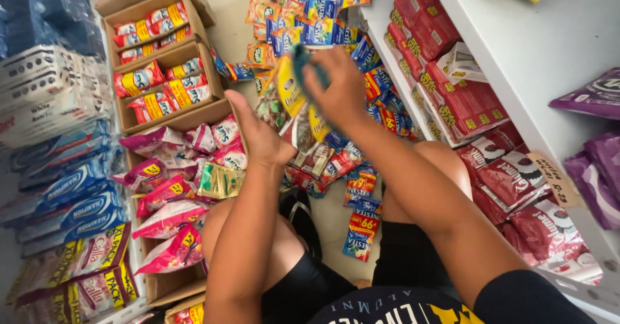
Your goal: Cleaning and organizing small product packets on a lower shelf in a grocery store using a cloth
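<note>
Both bare forearms reach up toward twelve o'clock from the bottom edge. The left hand (258,133) is raised with thumb pointing to eleven o'clock, fingers hidden. The right hand (336,88) is curled closed, knuckles up.

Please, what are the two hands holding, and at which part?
Right hand grips a blue cloth by its bunched end. Left hand supports a clear candy packet at its lower edge.

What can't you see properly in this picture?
All in the head view:
- Right hand: it closes on a blue cloth, which the fingers mostly hide.
- Left hand: its palm side faces away, so its touch on the yellow snack packet is unclear.
- Purple packs: cut off by the right edge.
- Floor sachets: too blurred to identify.
</note>
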